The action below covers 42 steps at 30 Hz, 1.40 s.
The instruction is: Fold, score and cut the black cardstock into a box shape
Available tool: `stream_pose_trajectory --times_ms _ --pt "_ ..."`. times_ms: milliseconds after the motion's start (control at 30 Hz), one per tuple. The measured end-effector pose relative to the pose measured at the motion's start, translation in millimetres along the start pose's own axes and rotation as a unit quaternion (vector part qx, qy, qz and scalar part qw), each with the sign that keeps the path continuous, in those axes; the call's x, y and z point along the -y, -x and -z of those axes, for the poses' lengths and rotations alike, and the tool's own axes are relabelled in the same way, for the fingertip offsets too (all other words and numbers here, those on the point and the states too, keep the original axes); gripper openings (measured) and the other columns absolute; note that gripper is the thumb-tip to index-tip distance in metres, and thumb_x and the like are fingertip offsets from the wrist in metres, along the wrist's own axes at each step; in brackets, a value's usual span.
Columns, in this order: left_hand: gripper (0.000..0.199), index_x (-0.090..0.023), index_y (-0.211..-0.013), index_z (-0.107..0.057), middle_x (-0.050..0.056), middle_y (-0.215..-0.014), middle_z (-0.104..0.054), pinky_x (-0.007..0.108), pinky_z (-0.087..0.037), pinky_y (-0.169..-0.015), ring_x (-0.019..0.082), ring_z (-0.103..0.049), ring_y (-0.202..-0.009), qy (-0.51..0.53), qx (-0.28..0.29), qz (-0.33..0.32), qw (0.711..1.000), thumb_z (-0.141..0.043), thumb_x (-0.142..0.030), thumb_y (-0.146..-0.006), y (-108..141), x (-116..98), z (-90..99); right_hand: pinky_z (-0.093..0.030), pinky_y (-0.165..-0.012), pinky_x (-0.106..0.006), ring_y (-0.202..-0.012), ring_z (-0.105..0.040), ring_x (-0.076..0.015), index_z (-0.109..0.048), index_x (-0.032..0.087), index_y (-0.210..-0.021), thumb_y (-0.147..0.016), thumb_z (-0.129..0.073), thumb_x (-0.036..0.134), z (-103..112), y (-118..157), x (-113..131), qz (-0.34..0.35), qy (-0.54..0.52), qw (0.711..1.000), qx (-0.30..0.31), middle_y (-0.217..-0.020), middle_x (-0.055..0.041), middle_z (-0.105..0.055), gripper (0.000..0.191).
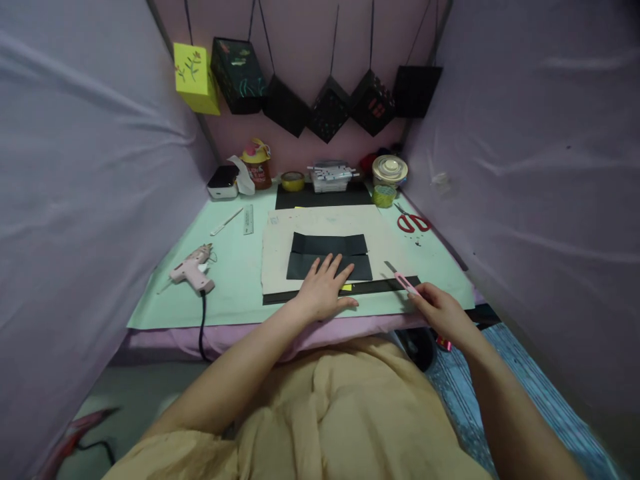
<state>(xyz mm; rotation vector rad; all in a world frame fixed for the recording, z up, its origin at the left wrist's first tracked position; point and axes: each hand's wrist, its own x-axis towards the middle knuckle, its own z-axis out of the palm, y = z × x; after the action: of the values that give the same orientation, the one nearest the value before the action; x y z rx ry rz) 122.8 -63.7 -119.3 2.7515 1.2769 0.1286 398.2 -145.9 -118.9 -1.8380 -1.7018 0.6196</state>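
My left hand (325,290) lies with its fingers spread on the near part of a folded black paper piece (329,245), which shows a crease across its width and slits at the sides. Under the piece is a pale board (277,250), and black strips (285,297) run along the board's near edge beside my palm. A pink craft knife (403,280) is in my right hand (435,307), its blade pointing up and to the left over the board's right corner. Fingers and thumb are closed around the knife's handle.
On the left lie a hot glue gun (194,268) with a cord, a small ruler (249,220) and a white pen (227,221). Red-handled scissors (414,221) lie right. Tape rolls (293,181) and a tub (390,171) stand behind. Black boxes (327,110) hang above.
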Motion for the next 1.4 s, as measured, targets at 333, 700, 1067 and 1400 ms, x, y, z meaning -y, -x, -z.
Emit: stream_pose_trajectory --times_ms 333,700,1067,1400 --pt "0.088 -0.024 -0.152 -0.026 0.014 -0.160 -0.017 0.052 -0.013 -0.117 0.033 -0.013 -0.147 -0.011 0.002 0.000 1.000 -0.041 -0.076 -0.082 0.2 -1.2 0.6 -0.050 -0.077 -0.032 -0.088 -0.065 -0.0219 -0.066 0.022 -0.111 -0.090 -0.048 0.044 -3.1 -15.4 6.3 0.030 -0.025 0.999 0.027 -0.101 -0.0044 -0.072 0.036" --pt "0.088 -0.025 -0.152 -0.025 0.013 -0.161 -0.017 0.051 -0.012 -0.117 0.033 -0.013 -0.147 -0.009 0.001 -0.001 1.000 -0.042 -0.075 -0.083 1.6 -1.7 0.8 -0.053 -0.079 -0.034 -0.091 -0.067 -0.0240 -0.070 0.022 -0.111 -0.090 -0.048 0.043 -5.0 -18.8 15.0 0.041 -0.019 0.997 0.056 -0.105 -0.0057 -0.073 0.036" --pt "0.081 -0.041 -0.148 -0.031 0.006 -0.162 -0.013 0.059 -0.012 -0.114 0.042 -0.008 -0.146 0.022 0.052 -0.029 0.998 -0.050 -0.077 -0.078 -14.8 1.9 10.8 -0.053 -0.082 -0.035 -0.096 -0.066 -0.0257 -0.069 0.026 -0.119 -0.089 -0.050 0.044 20.1 -29.3 7.0 0.076 0.007 0.980 0.184 -0.112 -0.0024 -0.072 0.039" --pt "0.088 -0.034 -0.152 -0.022 0.006 -0.162 -0.008 0.052 -0.007 -0.117 0.032 -0.007 -0.148 0.013 0.063 -0.133 0.989 -0.049 -0.075 -0.080 -20.5 6.4 7.6 -0.048 -0.099 -0.039 -0.117 -0.060 -0.0271 -0.061 0.030 -0.130 -0.091 -0.050 0.043 13.7 -32.4 3.4 0.124 -0.013 0.977 0.175 -0.131 -0.0012 -0.063 0.042"
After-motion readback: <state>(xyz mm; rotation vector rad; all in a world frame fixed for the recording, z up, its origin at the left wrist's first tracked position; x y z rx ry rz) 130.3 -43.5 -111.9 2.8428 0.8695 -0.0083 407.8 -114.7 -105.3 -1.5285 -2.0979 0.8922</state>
